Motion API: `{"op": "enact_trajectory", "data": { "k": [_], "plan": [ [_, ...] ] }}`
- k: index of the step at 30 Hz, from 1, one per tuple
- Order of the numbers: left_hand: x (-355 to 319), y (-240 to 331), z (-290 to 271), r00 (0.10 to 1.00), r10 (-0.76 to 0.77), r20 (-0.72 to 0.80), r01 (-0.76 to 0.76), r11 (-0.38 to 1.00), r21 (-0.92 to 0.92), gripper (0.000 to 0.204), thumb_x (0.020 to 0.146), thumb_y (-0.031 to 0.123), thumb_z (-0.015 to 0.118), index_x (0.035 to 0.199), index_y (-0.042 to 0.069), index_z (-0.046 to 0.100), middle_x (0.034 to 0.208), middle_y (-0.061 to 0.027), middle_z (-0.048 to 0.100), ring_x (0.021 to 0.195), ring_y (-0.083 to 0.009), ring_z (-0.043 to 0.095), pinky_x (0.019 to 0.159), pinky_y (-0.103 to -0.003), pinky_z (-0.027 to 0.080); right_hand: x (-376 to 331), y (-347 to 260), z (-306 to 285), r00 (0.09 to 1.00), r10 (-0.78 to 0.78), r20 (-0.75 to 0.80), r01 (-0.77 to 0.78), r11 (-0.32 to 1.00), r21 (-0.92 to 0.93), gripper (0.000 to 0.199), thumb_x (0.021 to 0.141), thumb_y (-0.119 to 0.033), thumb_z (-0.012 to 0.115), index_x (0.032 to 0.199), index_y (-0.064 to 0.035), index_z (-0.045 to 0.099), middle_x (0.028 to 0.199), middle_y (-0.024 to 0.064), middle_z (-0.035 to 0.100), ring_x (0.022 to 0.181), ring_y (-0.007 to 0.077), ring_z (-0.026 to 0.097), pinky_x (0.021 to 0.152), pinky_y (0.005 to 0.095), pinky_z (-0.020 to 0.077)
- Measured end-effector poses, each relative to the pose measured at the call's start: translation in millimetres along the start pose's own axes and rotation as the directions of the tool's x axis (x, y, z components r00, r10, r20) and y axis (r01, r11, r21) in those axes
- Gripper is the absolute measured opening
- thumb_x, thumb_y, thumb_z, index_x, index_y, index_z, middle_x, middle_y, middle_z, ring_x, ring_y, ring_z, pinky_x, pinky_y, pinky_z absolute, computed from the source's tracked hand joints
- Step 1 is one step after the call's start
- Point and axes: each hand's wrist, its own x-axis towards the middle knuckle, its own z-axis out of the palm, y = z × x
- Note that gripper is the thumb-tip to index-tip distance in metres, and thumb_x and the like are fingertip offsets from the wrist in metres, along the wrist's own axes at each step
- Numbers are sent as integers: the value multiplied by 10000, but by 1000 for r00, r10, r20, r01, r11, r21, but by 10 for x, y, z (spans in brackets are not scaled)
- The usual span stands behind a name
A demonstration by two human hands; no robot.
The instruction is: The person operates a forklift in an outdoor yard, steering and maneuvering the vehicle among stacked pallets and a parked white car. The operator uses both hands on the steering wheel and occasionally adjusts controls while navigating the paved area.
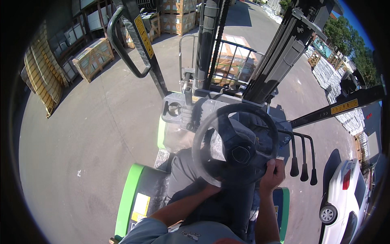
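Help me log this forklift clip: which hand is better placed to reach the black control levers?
Probably the right hand: it grips the steering wheel rim beside the levers. The left hand is at the wheel's lower left, farther off.

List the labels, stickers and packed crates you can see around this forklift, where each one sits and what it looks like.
Yellow label: narrow strip on the left cab pillar.
Yellow label: long strip on the black bar at right.
Sticker: white and yellow rectangle on the green body, lower left.
Crate: wooden frame, pale contents, left yard.
Crates: stacked, wooden, top centre.
Crate: orange-framed, behind the mast guard.
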Motion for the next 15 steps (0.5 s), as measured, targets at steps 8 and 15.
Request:
{"op": "enact_trajectory", "data": {
  "k": [8, 15],
  "plan": [
    [619, -282, 1048, 926, 210, -315, -156, 970, 188, 272, 1020, 319, 565, 1090, 86, 687, 1031, -153, 686, 1028, -366, 671, 916, -495, 541, 160, 819, -404, 1000, 7, 27, -8, 999, 35, 224, 1049, -107, 589, 853, 1, 593, 810, 63, 600, 746, 154, 535, 696, 308, 441],
    [984, 300, 1481, 940, -172, -294, 130, 979, -157, 419, 1019, 459, 553, 1161, 95, 706, 1159, -197, 728, 1155, -401, 673, 966, -499, 534, 406, 1592, -734, 994, -79, 79, 67, 989, 133, 234, 1049, -127, 611, 849, -5, 598, 805, 57, 608, 732, 152, 542, 677, 307, 447]
  ]
}}
